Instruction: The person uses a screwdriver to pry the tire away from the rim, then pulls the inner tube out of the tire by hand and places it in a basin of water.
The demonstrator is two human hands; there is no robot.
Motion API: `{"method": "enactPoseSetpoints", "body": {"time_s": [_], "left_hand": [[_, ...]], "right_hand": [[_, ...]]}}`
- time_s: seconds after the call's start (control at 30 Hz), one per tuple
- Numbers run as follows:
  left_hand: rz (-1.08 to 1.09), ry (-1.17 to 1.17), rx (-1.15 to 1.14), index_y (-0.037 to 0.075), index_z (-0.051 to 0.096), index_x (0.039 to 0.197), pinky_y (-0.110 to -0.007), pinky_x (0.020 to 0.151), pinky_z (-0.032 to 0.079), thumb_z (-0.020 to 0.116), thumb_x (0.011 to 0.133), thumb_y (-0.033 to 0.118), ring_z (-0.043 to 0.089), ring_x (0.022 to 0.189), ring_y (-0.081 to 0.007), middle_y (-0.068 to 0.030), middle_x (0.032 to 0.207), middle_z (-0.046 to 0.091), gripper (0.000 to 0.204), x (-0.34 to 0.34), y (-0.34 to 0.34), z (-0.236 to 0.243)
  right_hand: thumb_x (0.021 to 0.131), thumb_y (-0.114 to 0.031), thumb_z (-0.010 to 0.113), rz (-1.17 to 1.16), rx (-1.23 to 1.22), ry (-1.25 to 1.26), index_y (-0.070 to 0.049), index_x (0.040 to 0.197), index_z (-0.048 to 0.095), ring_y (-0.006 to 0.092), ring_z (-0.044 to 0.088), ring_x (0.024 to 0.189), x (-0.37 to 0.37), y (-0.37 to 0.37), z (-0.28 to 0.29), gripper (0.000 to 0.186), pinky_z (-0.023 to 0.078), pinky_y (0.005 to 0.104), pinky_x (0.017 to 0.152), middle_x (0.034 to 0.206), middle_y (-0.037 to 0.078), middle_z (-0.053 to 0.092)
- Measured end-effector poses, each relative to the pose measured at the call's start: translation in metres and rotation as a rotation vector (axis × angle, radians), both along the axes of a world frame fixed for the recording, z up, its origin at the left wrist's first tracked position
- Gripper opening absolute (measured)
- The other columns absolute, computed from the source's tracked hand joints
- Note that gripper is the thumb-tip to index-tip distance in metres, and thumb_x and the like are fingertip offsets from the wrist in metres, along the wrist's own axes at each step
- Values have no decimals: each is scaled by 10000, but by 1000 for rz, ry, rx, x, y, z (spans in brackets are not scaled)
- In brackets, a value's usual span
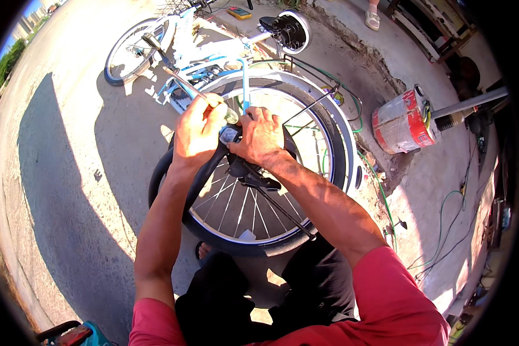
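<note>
Right grip holds black tube, wheel beneath, bucket off right.

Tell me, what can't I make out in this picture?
All in the head view:
- What exactly the left hand pinches: its own fingers cover it.
- Part of the black rubber tube: the right hand covers it.
- Whoever owns the sandaled foot: cut off by the top edge.
- The teal object: cut off by the lower edge.
- The yellow device's details: too small.
</note>
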State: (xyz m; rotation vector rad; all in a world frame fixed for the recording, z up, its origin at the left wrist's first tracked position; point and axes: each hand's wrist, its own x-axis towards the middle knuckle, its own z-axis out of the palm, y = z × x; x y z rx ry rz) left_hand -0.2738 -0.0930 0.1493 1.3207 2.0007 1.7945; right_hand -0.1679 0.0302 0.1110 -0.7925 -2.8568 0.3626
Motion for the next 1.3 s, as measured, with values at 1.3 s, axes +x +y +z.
{"method": "enactPoseSetpoints", "body": {"time_s": [1.3], "left_hand": [[128,-32,-119,-8,647,1184,-248,726,539,582,1032,91,651,781,-95,-64,947,701,193,5,-19,-87]], "right_hand": [[697,-380,866,14,59,226,-133,1287,674,309,477,1339,7,2,-37,668,377,493,1088,1392,104,540]]}}
